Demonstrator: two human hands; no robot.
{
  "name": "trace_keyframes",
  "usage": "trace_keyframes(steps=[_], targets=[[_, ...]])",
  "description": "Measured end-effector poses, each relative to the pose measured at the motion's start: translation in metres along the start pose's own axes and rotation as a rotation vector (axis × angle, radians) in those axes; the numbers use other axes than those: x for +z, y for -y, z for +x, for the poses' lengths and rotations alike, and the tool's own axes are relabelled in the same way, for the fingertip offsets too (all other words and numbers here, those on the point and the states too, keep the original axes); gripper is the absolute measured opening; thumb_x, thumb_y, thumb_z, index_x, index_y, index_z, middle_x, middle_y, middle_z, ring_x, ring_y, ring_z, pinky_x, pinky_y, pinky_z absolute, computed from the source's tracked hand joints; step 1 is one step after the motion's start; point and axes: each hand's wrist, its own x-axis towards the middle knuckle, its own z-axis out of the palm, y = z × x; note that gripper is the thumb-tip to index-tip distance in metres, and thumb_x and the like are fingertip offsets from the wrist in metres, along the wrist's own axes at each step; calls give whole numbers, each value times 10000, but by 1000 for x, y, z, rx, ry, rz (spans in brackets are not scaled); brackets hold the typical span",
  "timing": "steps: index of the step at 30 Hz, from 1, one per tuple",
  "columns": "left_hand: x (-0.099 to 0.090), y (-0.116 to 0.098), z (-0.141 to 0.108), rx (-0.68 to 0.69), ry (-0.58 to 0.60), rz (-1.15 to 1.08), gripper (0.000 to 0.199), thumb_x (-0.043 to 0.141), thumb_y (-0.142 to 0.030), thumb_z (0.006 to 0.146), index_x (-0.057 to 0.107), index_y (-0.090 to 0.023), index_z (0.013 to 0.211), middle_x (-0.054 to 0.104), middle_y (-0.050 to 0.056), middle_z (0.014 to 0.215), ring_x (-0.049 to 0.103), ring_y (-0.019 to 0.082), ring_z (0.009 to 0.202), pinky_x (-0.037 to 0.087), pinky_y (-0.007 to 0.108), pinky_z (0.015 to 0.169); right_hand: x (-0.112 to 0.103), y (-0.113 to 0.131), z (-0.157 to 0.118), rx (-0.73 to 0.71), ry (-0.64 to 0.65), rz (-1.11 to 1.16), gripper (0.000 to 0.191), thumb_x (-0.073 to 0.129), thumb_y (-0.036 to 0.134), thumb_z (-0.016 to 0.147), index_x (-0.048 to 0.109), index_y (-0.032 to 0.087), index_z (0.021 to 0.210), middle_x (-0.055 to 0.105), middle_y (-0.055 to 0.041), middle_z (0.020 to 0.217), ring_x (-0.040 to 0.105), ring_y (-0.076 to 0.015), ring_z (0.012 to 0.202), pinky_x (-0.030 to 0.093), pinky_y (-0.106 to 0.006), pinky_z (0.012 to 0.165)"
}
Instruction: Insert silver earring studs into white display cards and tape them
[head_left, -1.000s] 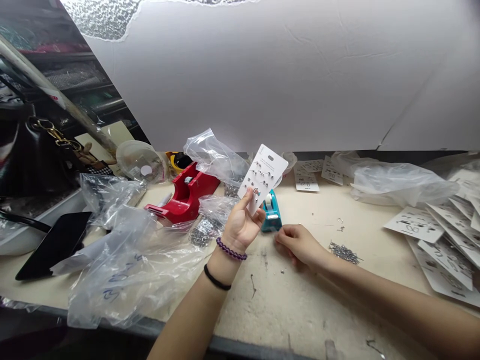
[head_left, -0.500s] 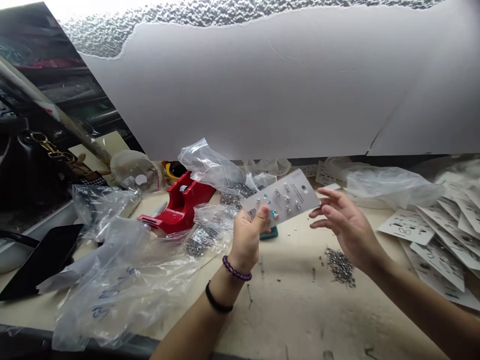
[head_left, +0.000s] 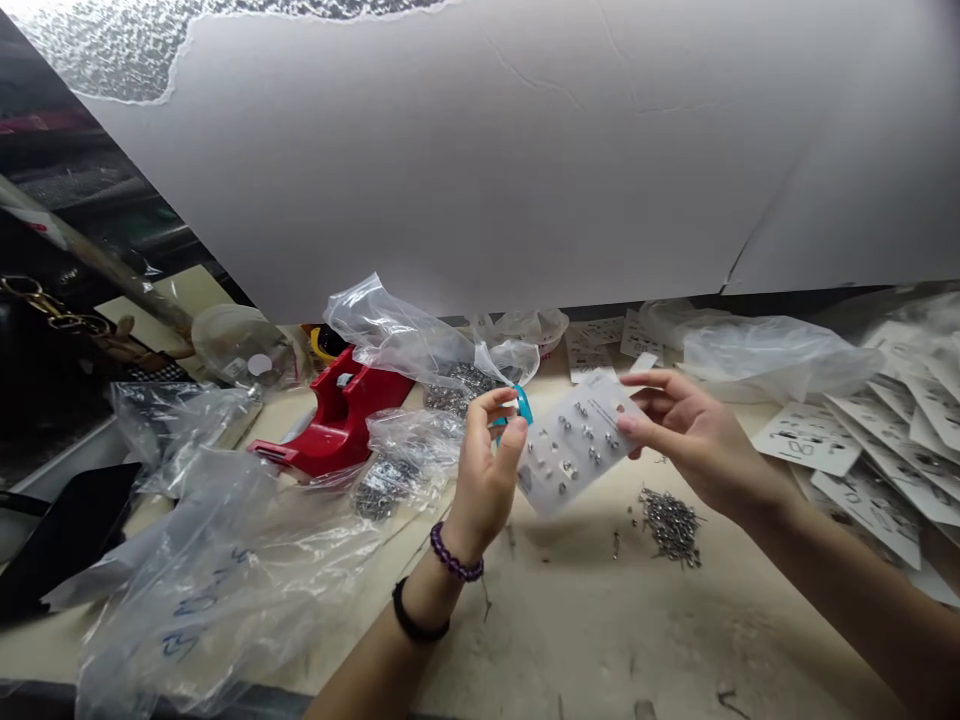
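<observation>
A pale card (head_left: 574, 445) with rows of small metal studs is tilted above the table, its right end pinched between the thumb and fingers of my right hand (head_left: 686, 435). At the card's left edge is my left hand (head_left: 491, 465), its fingers curled around a small teal object (head_left: 523, 404). A pile of small metal pins (head_left: 671, 527) lies on the table below my right hand.
A red tape dispenser (head_left: 334, 415) stands left of my hands, among clear plastic bags (head_left: 225, 600) and a bag of metal parts (head_left: 397, 485). Stacked cards (head_left: 874, 490) lie at right. A white panel (head_left: 487, 170) spans the back.
My right hand has closed on the card's right end. The card has turned and dropped lower, and my left hand now has the teal object in its fingers. The view has shifted slightly.
</observation>
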Motion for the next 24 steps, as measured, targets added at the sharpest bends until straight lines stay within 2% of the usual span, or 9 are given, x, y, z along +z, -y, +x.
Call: trace_keyframes(steps=[4,7,9,11,14,17,19,21,24], targets=[[1,-6,-3,-109,391,-56,378,502,-362,819,446,-186,1149,544,94,1103,515,186,1005,416,312,847,-3,2,-2,40,253,-125,269,594,296,760,496,183,984,577,-55,876,556,-133,726,494,-255,570],[5,-8,-7,-197,537,-101,322,497,-368,822,492,-170,1076,573,83,1020,541,174,923,438,287,766,-2,5,-2,37,383,-213,193,547,275,787,510,175,949,560,-49,868,544,-123,722,470,-239,565],[8,-6,-9,-211,547,-43,279,521,-379,804,533,-160,976,580,62,934,543,158,844,440,268,705,1,5,-2,11,407,-291,164,534,259,790,523,172,929,549,-39,837,523,-107,673,437,-218,523],[11,-2,-10,-227,522,4,263,546,-389,783,548,-146,882,574,45,854,534,139,770,437,252,658,4,4,-2,-30,360,-334,192,534,271,791,524,176,958,548,-39,841,523,-110,675,432,-222,525],[14,1,-10,-291,361,-49,272,543,-397,776,513,-138,852,555,29,789,528,123,698,448,235,592,6,2,-5,-192,141,-381,198,515,315,813,541,193,967,552,-54,916,540,-154,820,465,-288,671],[17,4,-10,-369,214,-127,262,532,-365,777,453,-162,922,555,23,813,554,138,687,484,254,547,2,1,-10,-409,-30,-590,135,483,299,838,571,197,840,553,-57,893,510,-183,888,430,-345,769],[18,6,-10,-358,214,-107,322,526,-308,779,410,-198,1059,570,30,879,571,149,695,496,273,550,0,-3,-13,-488,0,-769,141,457,267,854,563,186,809,553,-63,844,492,-184,850,412,-343,747],[18,9,-11,-261,248,13,433,504,-252,787,366,-239,1197,580,45,966,575,152,711,489,275,579,-1,-8,-16,-497,106,-931,157,420,237,869,552,170,813,549,-66,788,471,-175,781,397,-319,685],[15,10,-10,-88,312,245,387,459,-188,797,471,-239,1181,572,59,1082,572,179,838,466,274,664,1,-16,-19,-443,249,-1118,184,389,220,879,538,163,786,543,-53,728,446,-163,696,355,-295,613]])
